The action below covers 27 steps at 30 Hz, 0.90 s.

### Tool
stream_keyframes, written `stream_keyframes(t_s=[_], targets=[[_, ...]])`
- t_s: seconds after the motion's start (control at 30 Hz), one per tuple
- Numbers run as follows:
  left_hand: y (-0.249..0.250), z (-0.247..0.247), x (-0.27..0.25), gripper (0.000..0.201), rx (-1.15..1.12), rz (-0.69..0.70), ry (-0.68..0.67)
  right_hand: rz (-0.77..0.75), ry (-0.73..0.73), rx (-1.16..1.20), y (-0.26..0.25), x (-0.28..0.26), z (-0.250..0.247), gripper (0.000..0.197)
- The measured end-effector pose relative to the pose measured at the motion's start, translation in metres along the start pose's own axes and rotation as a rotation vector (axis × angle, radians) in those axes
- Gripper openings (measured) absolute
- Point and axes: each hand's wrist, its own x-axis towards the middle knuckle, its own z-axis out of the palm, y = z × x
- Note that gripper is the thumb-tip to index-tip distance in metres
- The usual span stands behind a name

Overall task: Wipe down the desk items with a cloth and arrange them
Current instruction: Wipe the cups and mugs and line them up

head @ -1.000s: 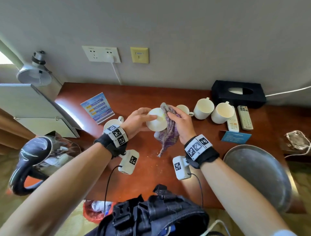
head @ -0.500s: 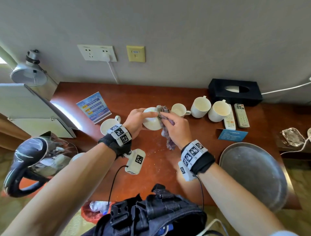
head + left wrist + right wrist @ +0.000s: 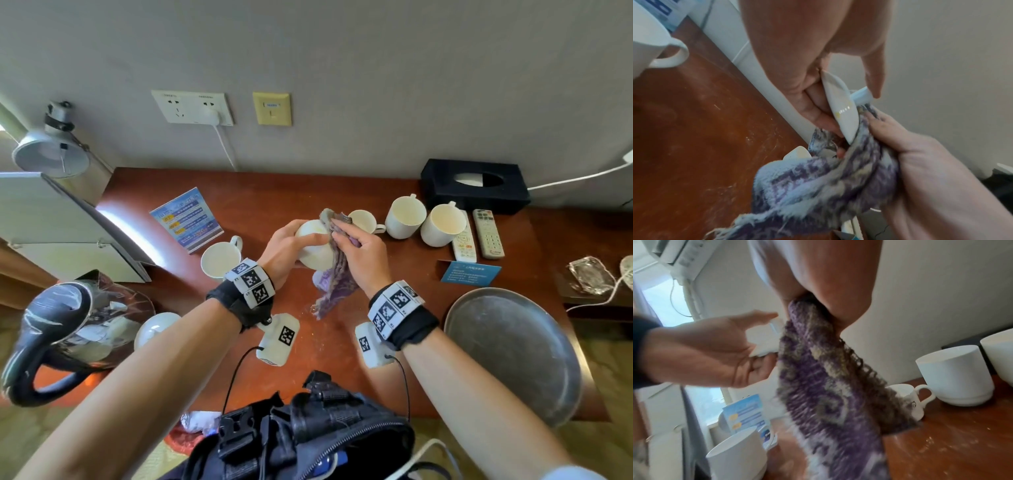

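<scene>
My left hand (image 3: 286,248) grips a small white saucer (image 3: 313,251) above the middle of the red-brown desk (image 3: 308,192). In the left wrist view the saucer (image 3: 840,112) is edge-on, with the thumb on one face and fingers on the other. My right hand (image 3: 358,255) pinches a purple and grey cloth (image 3: 334,289) over the saucer's right rim. The rest of the cloth hangs down toward the desk. From the right wrist, the cloth (image 3: 828,394) hides most of the saucer (image 3: 764,337).
Behind the hands stand a small cup (image 3: 363,221) and two white mugs (image 3: 406,217) (image 3: 442,224); another mug (image 3: 219,258) stands at the left. Two remotes (image 3: 476,238), a black tissue box (image 3: 476,186), a round metal tray (image 3: 513,349), a kettle (image 3: 68,329) and blue cards (image 3: 186,219) ring the work area.
The left hand has turned the saucer while the right hand slid the cloth along its rim. The cloth now reaches over the saucer's top right edge.
</scene>
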Motion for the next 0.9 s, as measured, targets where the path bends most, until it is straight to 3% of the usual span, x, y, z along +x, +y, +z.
stream_keyframes(t_s=[0.17, 0.4, 0.47, 0.53, 0.63, 0.77, 0.9], targets=[[0.0, -0.001, -0.001, 0.054, -0.05, -0.025, 0.002, -0.153, 0.055, -0.071, 0.015, -0.03, 0.004, 0.034], [-0.008, 0.006, -0.007, 0.049, 0.021, -0.038, -0.053, 0.18, 0.077, 0.191, 0.01, 0.003, 0.0, 0.03], [-0.007, 0.007, -0.006, 0.041, -0.01, -0.033, -0.034, 0.17, 0.075, 0.149, 0.008, 0.003, 0.0, 0.03], [-0.005, 0.007, -0.004, 0.044, -0.083, -0.031, -0.012, 0.096, 0.057, 0.04, 0.004, -0.006, -0.001, 0.031], [-0.004, 0.003, -0.003, 0.053, -0.139, -0.04, -0.011, 0.019, -0.077, -0.023, 0.003, -0.02, -0.005, 0.047], [-0.005, -0.003, -0.004, 0.039, -0.164, -0.051, -0.058, -0.02, -0.371, -0.046, 0.006, -0.026, -0.013, 0.085], [0.0, -0.004, -0.004, 0.053, -0.157, -0.048, -0.081, -0.02, -0.334, -0.229, 0.0, -0.023, -0.029, 0.076]])
